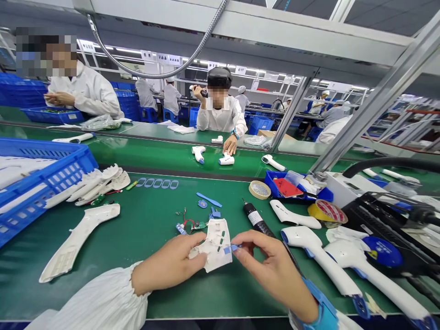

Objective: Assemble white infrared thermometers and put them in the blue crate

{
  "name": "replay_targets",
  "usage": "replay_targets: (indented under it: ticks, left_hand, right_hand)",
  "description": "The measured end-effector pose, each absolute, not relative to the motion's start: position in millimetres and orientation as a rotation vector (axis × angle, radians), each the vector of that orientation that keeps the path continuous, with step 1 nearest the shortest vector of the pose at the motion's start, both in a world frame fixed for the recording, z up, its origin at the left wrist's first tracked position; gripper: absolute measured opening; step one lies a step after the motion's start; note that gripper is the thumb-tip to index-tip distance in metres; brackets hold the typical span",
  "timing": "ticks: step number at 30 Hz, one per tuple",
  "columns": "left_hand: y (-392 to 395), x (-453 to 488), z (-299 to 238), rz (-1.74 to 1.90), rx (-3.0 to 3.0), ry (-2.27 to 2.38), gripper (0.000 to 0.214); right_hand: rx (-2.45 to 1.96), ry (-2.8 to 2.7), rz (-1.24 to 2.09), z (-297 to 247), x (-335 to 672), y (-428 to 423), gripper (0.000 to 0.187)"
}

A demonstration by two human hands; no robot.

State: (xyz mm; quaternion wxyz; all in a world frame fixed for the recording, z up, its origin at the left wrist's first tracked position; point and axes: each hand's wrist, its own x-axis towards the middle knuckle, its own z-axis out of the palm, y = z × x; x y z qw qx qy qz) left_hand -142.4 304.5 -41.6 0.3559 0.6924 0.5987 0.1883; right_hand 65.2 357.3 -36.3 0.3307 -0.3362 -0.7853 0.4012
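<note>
My left hand [168,261] grips the edge of a white plastic housing piece [215,245] above the green bench mat [154,293]. My right hand [271,270] pinches a small blue part [232,248] between finger and thumb, against that housing. Just beyond the hands lies a small circuit board with red wires [194,225]. A black electric screwdriver [256,220] lies to the right of the housing, partly behind my right hand. Further right are white handheld device bodies with blue ends [318,256], and a long white shell [79,240] lies to the left.
A blue crate [44,183] with white shells stands at the left. Tape rolls [259,189] and a blue tray [292,188] sit ahead on the right. Beyond a green conveyor [172,153] carrying white devices, a co-worker [220,107] in white faces me.
</note>
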Motion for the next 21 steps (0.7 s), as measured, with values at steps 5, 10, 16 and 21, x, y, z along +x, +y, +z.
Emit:
replay_targets:
  ticks: [5,10,16,21]
  left_hand:
    - [308.4,-137.9,-37.8,0.369,1.994,1.594,0.021]
    - [309.2,-136.2,-37.8,0.317,2.068,1.625,0.016]
    - [309.7,-135.1,-36.2,0.274,2.095,1.644,0.02]
    - [310.5,-133.3,-36.2,0.273,2.121,1.652,0.022]
  right_hand:
    - [-0.938,-2.069,1.186,-38.3,64.1,360.7,0.009]
    - [-0.987,-1.99,1.309,-44.0,64.8,362.7,0.017]
    - [-0.983,-2.054,1.164,-47.6,60.5,364.0,0.015]
    - [-0.993,-2.178,0.987,-46.1,56.0,363.1,0.012]
